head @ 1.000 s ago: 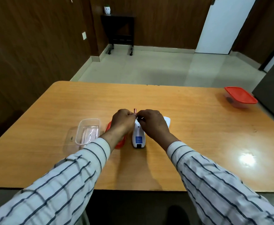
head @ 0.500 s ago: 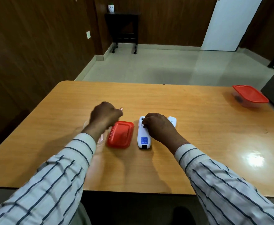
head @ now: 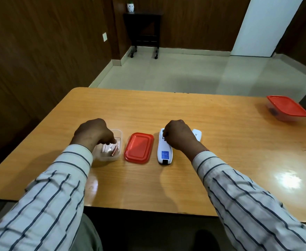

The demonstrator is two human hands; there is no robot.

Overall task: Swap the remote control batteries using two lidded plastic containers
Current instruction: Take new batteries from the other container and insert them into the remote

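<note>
A small clear container (head: 118,132) stands open on the table (head: 221,134), with a copper-coloured battery (head: 114,150) lying tilted inside it. My left hand (head: 92,134) hovers over the container, fingers curled down, fingertips right at the battery's far end; whether they still pinch it is unclear. The container's red lid (head: 139,150) lies flat just to its right. A white remote control (head: 164,153) lies back-up with a blue label showing. My right hand (head: 179,136) rests on its far end, fingers curled at the battery bay. The remote's white cover (head: 197,134) lies beside that hand.
A second clear container with its red lid on (head: 287,108) sits at the table's far right edge, something dark inside it. Beyond the table are a tiled floor, a dark side table on wheels (head: 143,28) and a white door (head: 264,24).
My left hand carried the battery from above the remote leftward, past the red lid, down into the open container. My right hand stayed on the remote.
</note>
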